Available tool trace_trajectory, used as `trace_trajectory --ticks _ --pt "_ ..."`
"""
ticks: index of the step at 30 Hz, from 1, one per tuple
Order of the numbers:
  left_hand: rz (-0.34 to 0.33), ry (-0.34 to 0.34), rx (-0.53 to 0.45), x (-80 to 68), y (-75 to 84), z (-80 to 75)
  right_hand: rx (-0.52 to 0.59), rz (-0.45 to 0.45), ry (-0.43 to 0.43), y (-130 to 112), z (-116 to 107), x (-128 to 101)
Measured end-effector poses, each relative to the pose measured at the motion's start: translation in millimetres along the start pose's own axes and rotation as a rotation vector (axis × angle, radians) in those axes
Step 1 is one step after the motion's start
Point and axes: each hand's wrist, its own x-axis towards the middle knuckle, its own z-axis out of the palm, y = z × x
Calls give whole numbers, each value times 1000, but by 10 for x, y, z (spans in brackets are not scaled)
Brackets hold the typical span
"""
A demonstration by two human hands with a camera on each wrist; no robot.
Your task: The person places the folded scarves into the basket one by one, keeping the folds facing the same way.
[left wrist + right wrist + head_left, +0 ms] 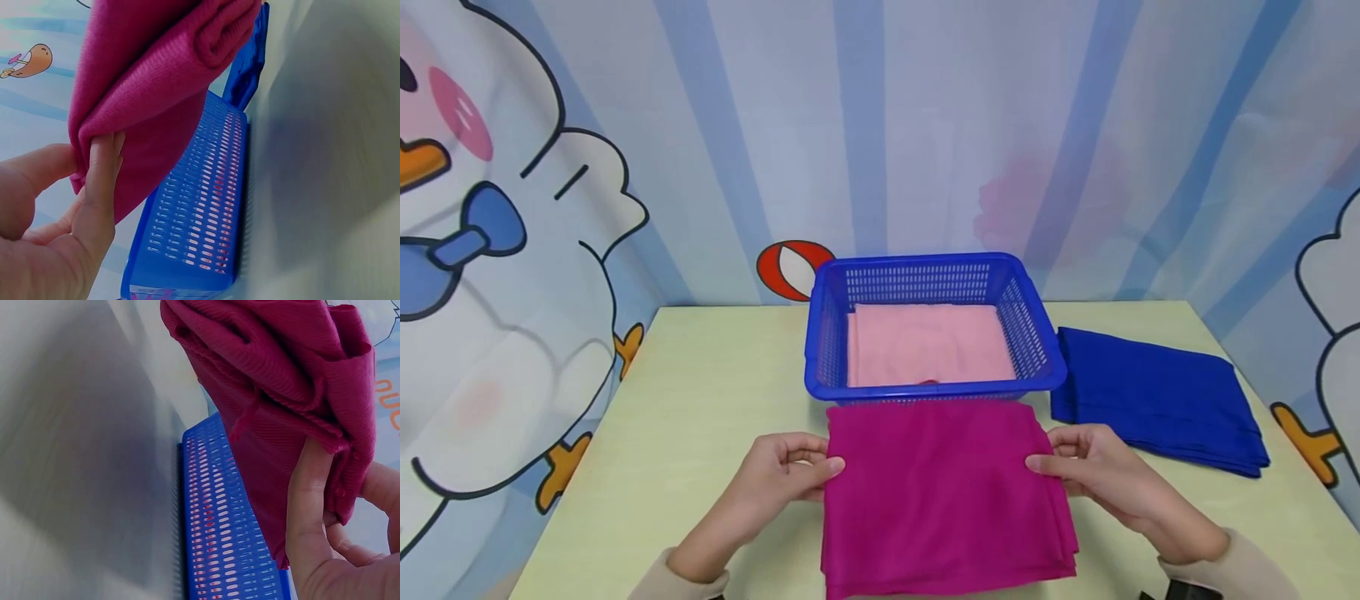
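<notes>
A folded magenta cloth lies at the middle of the bench's near edge, directly in front of a blue basket. The cloth is a deep pink-purple, folded into a rough square of several layers; its top face is fairly smooth with soft creases, and the stacked edges show along its right side and near right corner. In the wrist views the fabric has a fine ribbed weave, and its layers bunch into thick, rounded folds where they are gripped.

The left hand holds the cloth's left edge, thumb on top and fingers curled under, so its grip is clamped on the fabric. The right hand holds the right edge the same way, its grip pinched closed on the bunched layers, with the thumb pressed against the folds. Both wrists wear pale beige sleeves.

The basket stands at the middle of the bench, its near wall just beside the cloth's far edge; whether they touch cannot be told. Its walls are slotted plastic, and a folded pale pink cloth lies flat inside it. To the right of the basket, towards the bench's right edge, lies a folded dark blue cloth, apart from the magenta one. Behind the bench hangs a blue-striped curtain printed with cartoon ducks.
</notes>
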Motion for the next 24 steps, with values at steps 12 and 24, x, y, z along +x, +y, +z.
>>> trace_trajectory --ticks 12,24 --pt "16 16 3 25 118 -10 -3 -17 17 -138 -24 -14" --pt "42 6 27 52 242 -43 -46 -29 16 -280 -75 -17"
